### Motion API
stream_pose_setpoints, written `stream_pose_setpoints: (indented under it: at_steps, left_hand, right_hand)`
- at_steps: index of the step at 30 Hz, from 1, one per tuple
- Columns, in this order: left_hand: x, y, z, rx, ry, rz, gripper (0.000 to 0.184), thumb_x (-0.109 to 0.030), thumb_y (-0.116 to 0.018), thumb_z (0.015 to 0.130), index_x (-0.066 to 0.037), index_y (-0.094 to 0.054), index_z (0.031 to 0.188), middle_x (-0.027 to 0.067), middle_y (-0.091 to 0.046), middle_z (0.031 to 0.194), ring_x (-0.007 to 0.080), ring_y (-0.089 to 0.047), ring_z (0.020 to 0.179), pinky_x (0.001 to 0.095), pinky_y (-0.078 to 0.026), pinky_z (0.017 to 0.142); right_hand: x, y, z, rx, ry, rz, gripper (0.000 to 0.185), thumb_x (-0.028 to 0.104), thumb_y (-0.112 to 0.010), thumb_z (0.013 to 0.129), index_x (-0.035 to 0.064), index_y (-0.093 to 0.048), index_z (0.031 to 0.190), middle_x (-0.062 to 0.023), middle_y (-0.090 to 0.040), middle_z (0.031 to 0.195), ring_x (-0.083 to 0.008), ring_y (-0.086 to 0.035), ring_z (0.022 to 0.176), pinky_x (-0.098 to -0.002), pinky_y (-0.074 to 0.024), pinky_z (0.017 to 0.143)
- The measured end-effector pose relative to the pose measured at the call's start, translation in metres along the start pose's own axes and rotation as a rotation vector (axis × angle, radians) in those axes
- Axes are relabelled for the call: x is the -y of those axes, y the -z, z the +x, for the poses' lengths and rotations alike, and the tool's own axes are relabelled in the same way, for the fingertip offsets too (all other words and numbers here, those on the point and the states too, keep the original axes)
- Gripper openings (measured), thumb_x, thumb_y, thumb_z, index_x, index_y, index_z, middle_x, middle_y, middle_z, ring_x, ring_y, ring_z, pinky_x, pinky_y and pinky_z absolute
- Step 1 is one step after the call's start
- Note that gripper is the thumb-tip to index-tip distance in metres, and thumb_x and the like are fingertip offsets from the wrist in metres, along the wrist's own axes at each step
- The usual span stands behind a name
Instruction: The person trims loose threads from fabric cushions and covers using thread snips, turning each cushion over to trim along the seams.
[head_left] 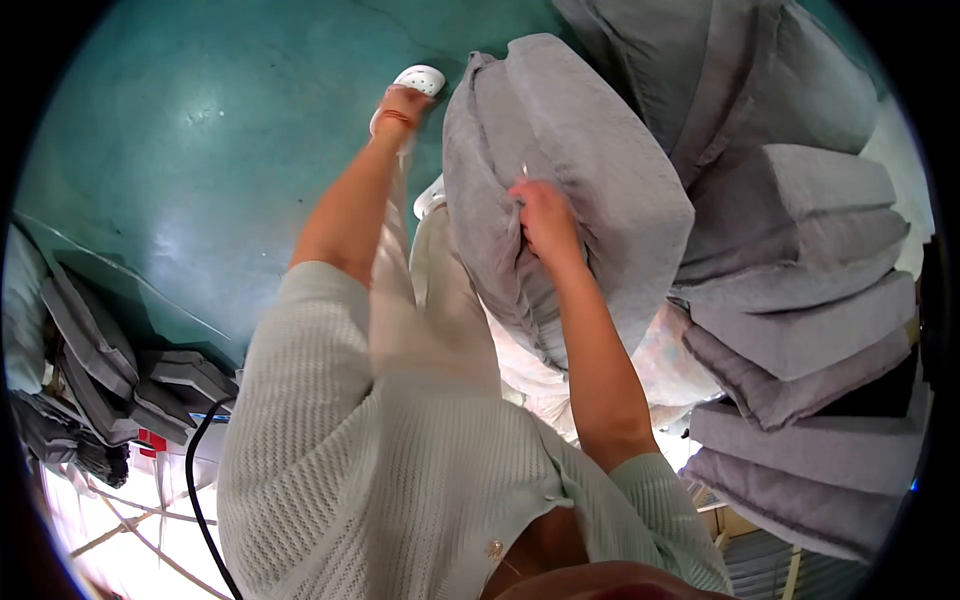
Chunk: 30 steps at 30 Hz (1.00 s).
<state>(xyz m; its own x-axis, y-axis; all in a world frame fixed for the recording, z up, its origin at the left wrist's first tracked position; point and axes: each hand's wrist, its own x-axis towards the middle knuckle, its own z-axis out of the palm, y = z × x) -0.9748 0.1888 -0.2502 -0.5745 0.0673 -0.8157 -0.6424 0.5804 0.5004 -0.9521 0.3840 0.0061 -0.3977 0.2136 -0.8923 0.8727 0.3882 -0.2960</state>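
Observation:
A large grey cushion (620, 170) lies in front of me, with a long gathered seam along its left side. My right hand (548, 218) is closed on the cushion at this seam, fingers pressed into the fabric; a small shiny piece shows just above the fingertips. To the left, my left hand (405, 102) hangs beside the cushion without touching it, in line with a white shoe (422, 79). It is smeared by motion, so its fingers cannot be made out. An orange band circles the left wrist.
Grey cushions (800, 340) are piled on the right, with a big grey one (720, 70) at the top right. More grey pieces (90, 340) lie at the left edge, near a black cable (190, 465). The floor (200, 130) is green. Patterned fabric (660, 355) shows beneath the cushion.

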Motion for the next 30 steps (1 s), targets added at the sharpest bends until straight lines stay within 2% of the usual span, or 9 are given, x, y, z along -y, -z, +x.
stream_pose_setpoints:
  at_steps: [2,4,6,10,13,17,19,24,30]
  left_hand:
    - [-0.027,-0.043,0.009,0.021,-0.028,-0.084,0.019,-0.023,-0.064,0.074,-0.014,-0.07,0.09,0.0109,-0.066,0.093,0.0251,-0.063,0.088,0.0331,-0.048,0.08]
    - [-0.028,-0.079,0.025,0.076,0.01,-0.145,0.02,-0.022,-0.065,0.075,-0.015,-0.069,0.093,0.0092,-0.067,0.092,0.022,-0.063,0.087,0.0316,-0.048,0.08]
    - [-0.041,-0.084,0.035,0.09,0.073,-0.138,0.02,-0.022,-0.065,0.076,-0.014,-0.069,0.094,0.0082,-0.067,0.091,0.0191,-0.064,0.085,0.0299,-0.048,0.079]
    - [-0.021,-0.111,0.072,0.154,-0.001,-0.108,0.021,-0.019,-0.064,0.074,-0.015,-0.069,0.094,0.0091,-0.066,0.094,0.0217,-0.063,0.088,0.0318,-0.048,0.082]
    - [-0.022,-0.125,0.085,0.196,0.043,-0.215,0.025,-0.021,-0.066,0.075,-0.015,-0.068,0.099,0.0077,-0.066,0.095,0.0192,-0.063,0.089,0.0292,-0.048,0.08]
    - [-0.015,-0.161,0.112,0.372,-0.102,-0.341,0.04,-0.027,-0.071,0.072,-0.016,-0.062,0.11,0.0085,-0.062,0.107,0.0204,-0.057,0.102,0.0326,-0.047,0.082]
    - [-0.016,-0.17,0.118,0.348,-0.174,-0.342,0.046,-0.026,-0.075,0.067,-0.01,-0.063,0.109,0.014,-0.059,0.112,0.0271,-0.058,0.099,0.0352,-0.047,0.084]
    - [-0.024,-0.168,0.129,0.34,-0.295,-0.237,0.035,-0.024,-0.074,0.069,-0.008,-0.066,0.098,0.0118,-0.064,0.099,0.0231,-0.062,0.091,0.0331,-0.05,0.077]
    - [-0.024,-0.165,0.135,0.537,-0.013,-0.323,0.02,-0.022,-0.069,0.076,-0.006,-0.064,0.086,0.0032,-0.062,0.08,0.0126,-0.056,0.071,0.0281,-0.047,0.067]
  right_hand:
    - [0.019,-0.005,0.023,0.051,-0.068,0.163,0.028,0.031,-0.046,0.091,0.004,-0.056,0.091,0.0019,-0.038,0.057,-0.0094,-0.036,0.049,-0.0241,-0.0307,0.045]
    - [0.028,-0.031,0.062,0.273,-0.311,0.954,0.032,0.034,-0.042,0.093,0.0038,-0.052,0.093,0.0012,-0.038,0.059,-0.0114,-0.033,0.047,-0.0246,-0.0281,0.041]
    - [0.011,-0.064,0.121,0.079,-0.623,1.145,0.038,0.04,-0.038,0.094,0.0035,-0.049,0.093,0.001,-0.037,0.059,-0.0111,-0.03,0.044,-0.0233,-0.0236,0.038]
    - [-0.03,-0.075,0.199,-0.135,-0.827,1.057,0.042,0.042,-0.034,0.095,0.0035,-0.048,0.089,0.0006,-0.036,0.057,-0.0104,-0.03,0.044,-0.0239,-0.0219,0.036]
    - [-0.058,-0.068,0.234,-0.018,-0.785,1.116,0.047,0.045,-0.03,0.095,0.0029,-0.049,0.084,0.0002,-0.036,0.055,-0.0106,-0.03,0.042,-0.0242,-0.0218,0.037]
    - [-0.072,-0.063,0.246,-0.003,-0.863,1.366,0.053,0.05,-0.025,0.092,0.0063,-0.05,0.076,0.0019,-0.034,0.054,-0.0102,-0.027,0.04,-0.0231,-0.0192,0.036]
    - [-0.079,-0.067,0.247,0.033,-0.786,1.45,0.052,0.049,-0.024,0.093,0.0063,-0.05,0.078,0.0023,-0.034,0.053,-0.0102,-0.027,0.039,-0.0232,-0.0194,0.036]
    - [-0.078,-0.069,0.253,-0.042,-0.792,1.462,0.05,0.048,-0.026,0.093,0.0064,-0.049,0.079,0.0027,-0.032,0.052,-0.0098,-0.026,0.038,-0.0233,-0.0187,0.036]
    - [-0.086,-0.066,0.274,-0.062,-0.839,1.395,0.049,0.049,-0.026,0.093,0.0072,-0.047,0.077,0.0037,-0.029,0.051,-0.0094,-0.023,0.038,-0.0233,-0.0166,0.036]
